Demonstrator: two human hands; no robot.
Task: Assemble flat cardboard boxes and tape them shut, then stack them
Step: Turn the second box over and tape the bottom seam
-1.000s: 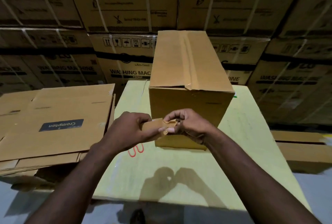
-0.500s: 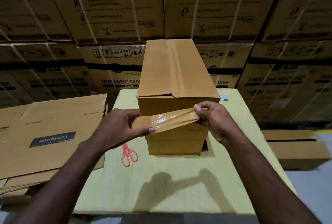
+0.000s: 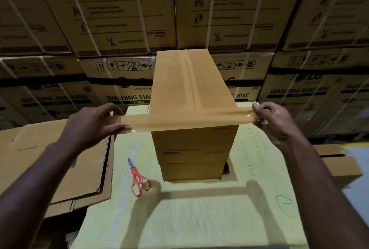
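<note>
We find the cardboard box (image 3: 191, 93) at frame centre, standing closed on the yellow-green desk (image 3: 199, 218), with a band of brown tape (image 3: 192, 81) running along its top seam. A strip of tape (image 3: 179, 122) is stretched level across the box's near top edge; whether it touches the cardboard we cannot tell. The small print on the box front is unreadable, and the strip's left end is hidden inside the hand. The left grip (image 3: 93, 125), centre left, is curled closed round that end. The right grip (image 3: 275, 123), centre right, pinches the other end between thumb and fingers. Red-handled scissors (image 3: 138, 179) lie on the desk, lower left of the box; flat cardboard sheets (image 3: 50, 159) lie at the left edge.
</note>
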